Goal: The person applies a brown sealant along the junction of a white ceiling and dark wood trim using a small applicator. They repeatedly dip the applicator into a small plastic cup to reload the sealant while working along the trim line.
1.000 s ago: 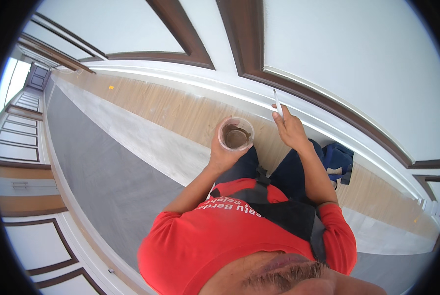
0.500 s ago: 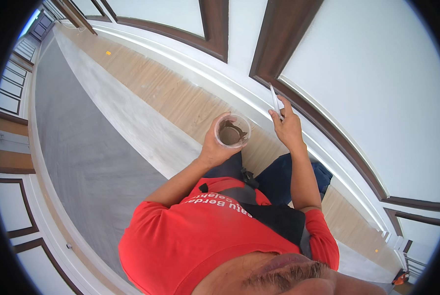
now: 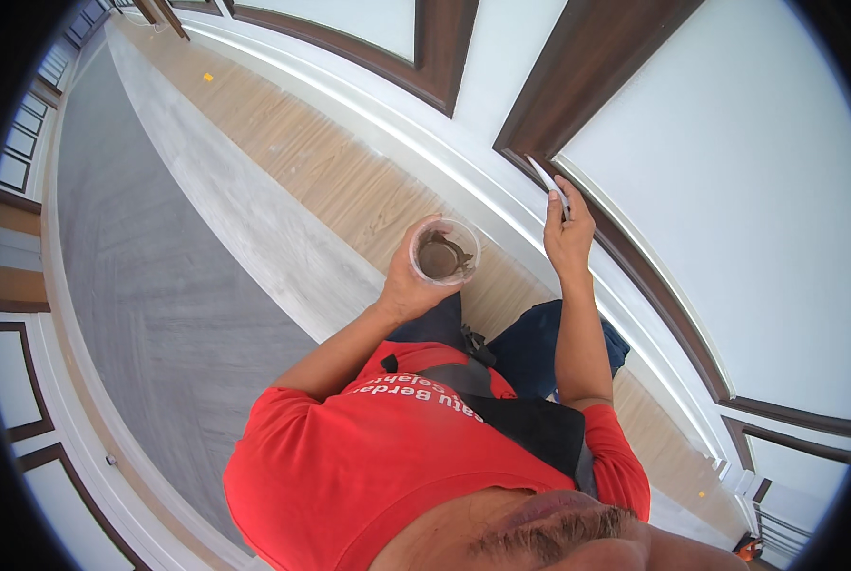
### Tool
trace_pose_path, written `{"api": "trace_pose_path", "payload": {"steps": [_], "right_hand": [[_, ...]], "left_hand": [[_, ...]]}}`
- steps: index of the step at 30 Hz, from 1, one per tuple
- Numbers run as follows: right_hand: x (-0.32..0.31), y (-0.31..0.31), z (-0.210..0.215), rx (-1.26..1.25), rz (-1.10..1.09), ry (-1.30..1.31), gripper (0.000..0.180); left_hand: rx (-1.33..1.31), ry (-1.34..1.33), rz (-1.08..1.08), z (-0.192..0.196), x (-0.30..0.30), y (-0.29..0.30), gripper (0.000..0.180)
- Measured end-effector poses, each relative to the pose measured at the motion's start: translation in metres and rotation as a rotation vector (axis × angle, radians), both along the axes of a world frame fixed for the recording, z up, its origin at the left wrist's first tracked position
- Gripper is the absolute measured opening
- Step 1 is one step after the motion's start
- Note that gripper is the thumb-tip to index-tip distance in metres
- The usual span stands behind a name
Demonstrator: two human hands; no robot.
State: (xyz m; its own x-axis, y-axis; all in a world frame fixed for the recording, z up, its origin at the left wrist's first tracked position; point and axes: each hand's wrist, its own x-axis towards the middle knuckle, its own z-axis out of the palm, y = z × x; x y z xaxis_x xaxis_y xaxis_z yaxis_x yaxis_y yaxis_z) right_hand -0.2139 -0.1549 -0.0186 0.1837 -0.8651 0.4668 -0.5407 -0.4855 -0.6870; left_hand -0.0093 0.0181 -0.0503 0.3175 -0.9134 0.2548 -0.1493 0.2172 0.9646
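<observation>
My left hand [image 3: 408, 285] is wrapped round a clear plastic cup [image 3: 476, 253], held upright in front of my body. Brown paste or paint coats the bottom of the cup and smears up its inner wall. Close to the wall, my right hand [image 3: 570, 238] grips a thin, pale, pointed tool [image 3: 545, 179] between thumb and fingers; its exact kind is unclear. The tip lies at the lower corner of a dark brown moulding frame [image 3: 518, 141] on the white wall; whether it touches cannot be made out.
A white baseboard [image 3: 368, 133] runs along the wall's foot. Beside it lies a wood-look floor strip [image 3: 292, 143], then a pale strip [image 3: 225, 181] and a grey floor covering [image 3: 149, 228]. More framed panels [image 3: 16, 381] line the left side. A small yellow piece [image 3: 208, 77] lies on the floor.
My right hand has shifted slightly right along the moulding, and the tool tilts more. The view has turned a little. The left hand keeps its hold on the cup.
</observation>
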Motion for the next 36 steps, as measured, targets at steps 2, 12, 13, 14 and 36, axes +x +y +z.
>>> {"api": "trace_pose_path", "payload": {"steps": [2,12,13,14,36], "right_hand": [[0.004,-0.001,-0.001,-0.056,-0.004,-0.047,0.025],[0.019,-0.014,-0.015,-0.078,0.018,-0.053,0.015],[0.02,-0.017,-0.019,-0.113,0.021,-0.05,0.015],[0.023,-0.018,-0.02,-0.099,0.006,-0.071,0.015],[0.038,-0.038,-0.033,-0.191,0.01,0.158,0.013]], "left_hand": [[0.001,0.018,0.003,0.0,0.002,0.001,0.09],[0.009,0.036,0.025,-0.011,0.012,0.001,0.093],[0.008,0.047,0.024,-0.012,0.012,0.001,0.093],[0.008,0.057,0.026,-0.013,0.013,0.001,0.093],[0.029,0.018,0.049,-0.015,0.026,0.005,0.093]]}}
